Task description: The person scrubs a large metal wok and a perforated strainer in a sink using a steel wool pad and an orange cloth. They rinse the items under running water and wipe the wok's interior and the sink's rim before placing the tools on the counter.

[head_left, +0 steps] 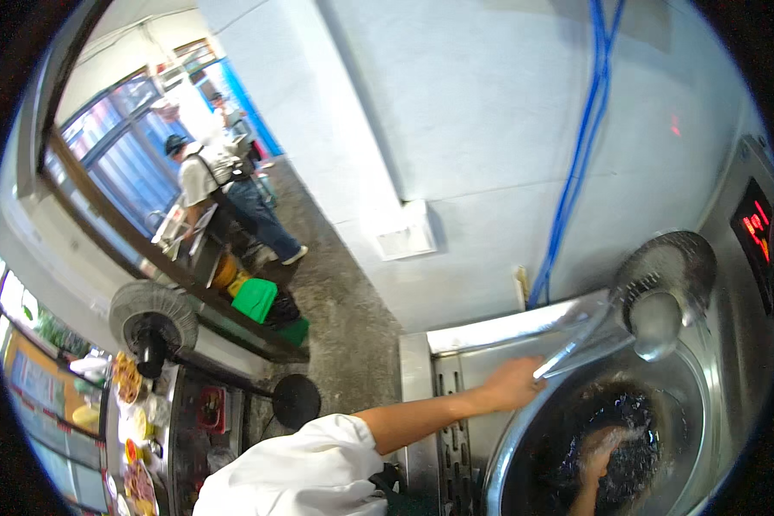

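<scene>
My left hand (522, 384), at the end of a white sleeve, is closed around the metal handles of a round perforated strainer (687, 264) and a ladle (658, 320). Both heads are to the right of the hand, the ladle's bowl overlapping the strainer, near the far rim of a large round metal wok (515, 438). Motion blurs them. Dark, shiny liquid (619, 400) with bright ripples lies in the wok. A hand-like shape on it looks like a reflection. My right hand is not in view.
A slotted steel stove top (455, 413) adjoins the wok, with a red-lit display (756, 222) beyond. Blue cables (580, 174) hang on the wall. At left are a fan (151, 319) and a counter of food (145, 426). A person (232, 187) bends over a distant worktop.
</scene>
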### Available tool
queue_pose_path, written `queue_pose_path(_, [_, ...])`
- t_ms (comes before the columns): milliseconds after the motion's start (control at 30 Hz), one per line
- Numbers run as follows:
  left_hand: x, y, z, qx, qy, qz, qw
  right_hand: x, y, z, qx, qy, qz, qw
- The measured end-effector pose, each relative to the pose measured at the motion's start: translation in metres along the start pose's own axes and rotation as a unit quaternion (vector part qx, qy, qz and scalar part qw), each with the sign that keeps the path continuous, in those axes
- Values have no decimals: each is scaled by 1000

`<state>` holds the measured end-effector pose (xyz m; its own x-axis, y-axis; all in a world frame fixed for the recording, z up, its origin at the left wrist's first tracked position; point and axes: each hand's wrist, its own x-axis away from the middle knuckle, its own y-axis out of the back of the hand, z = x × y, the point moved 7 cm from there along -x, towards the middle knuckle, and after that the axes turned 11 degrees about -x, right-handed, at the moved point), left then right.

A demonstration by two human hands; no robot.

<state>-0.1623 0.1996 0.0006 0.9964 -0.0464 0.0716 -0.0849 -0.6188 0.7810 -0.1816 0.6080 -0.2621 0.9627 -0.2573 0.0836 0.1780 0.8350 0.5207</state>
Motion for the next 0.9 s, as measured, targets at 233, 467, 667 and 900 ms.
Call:
queue_pose_path(233, [10, 21, -24, -6, 22, 26, 999, 3, 32, 24, -303, -43, -9, 952])
queue_pose_path(467, [4, 2, -19, 12, 1, 12, 1000, 91, 16, 190, -3, 197, 252, 947])
queue_pose_path(667, [18, 12, -44, 15, 3, 79, 997, 125, -3, 216, 196, 210, 247, 925])
queue_pose_path(900, [25, -19, -26, -4, -3, 58, 998, 54, 2, 138, 355, 128, 68, 924])
